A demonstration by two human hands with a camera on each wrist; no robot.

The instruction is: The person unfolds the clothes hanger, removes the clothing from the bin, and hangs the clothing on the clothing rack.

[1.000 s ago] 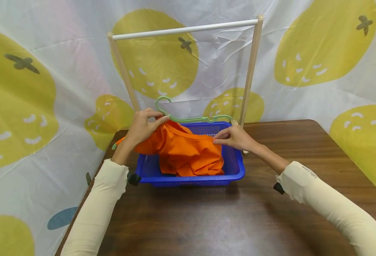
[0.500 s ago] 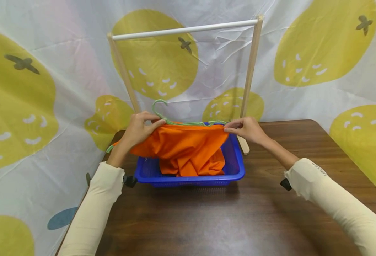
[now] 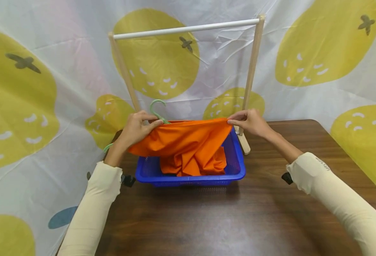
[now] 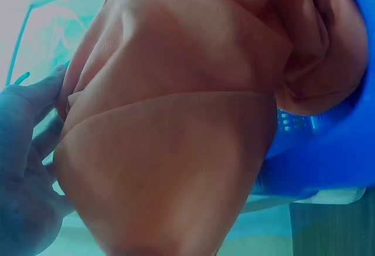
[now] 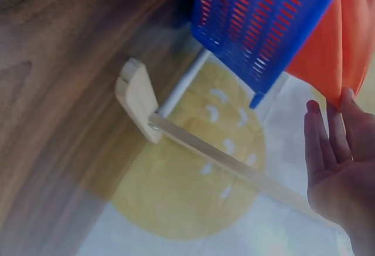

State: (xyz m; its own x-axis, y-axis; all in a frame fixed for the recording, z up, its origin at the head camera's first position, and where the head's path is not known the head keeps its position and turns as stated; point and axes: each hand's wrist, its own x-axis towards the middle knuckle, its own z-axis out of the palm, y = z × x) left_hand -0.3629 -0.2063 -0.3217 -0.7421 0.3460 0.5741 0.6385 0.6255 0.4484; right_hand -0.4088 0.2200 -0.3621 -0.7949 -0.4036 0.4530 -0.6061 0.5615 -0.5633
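An orange shirt (image 3: 181, 138) is stretched between both hands, its lower part bunched inside the blue basket (image 3: 191, 180). My left hand (image 3: 136, 129) pinches the shirt's upper edge beside the hook of a green clothes hanger (image 3: 151, 107); whether it also grips the hanger, I cannot tell. The hanger's left end sticks out past the left wrist, and its right arm is hidden behind the cloth. With thumb and fingertips, my right hand (image 3: 251, 122) pinches the edge at the right, also seen in the right wrist view, where the shirt (image 5: 351, 39) hangs from the fingertips.
Behind the basket stands a rack with wooden posts (image 3: 253, 64) and a white crossbar (image 3: 188, 29). One wooden foot (image 3: 244, 144) lies right of the basket. A patterned curtain (image 3: 303, 103) backs the brown table (image 3: 188, 220).
My right hand has moved right and up, drawing the shirt's edge taut over the hanger's right arm, which was visible before. The left hand and hanger have shifted slightly left.
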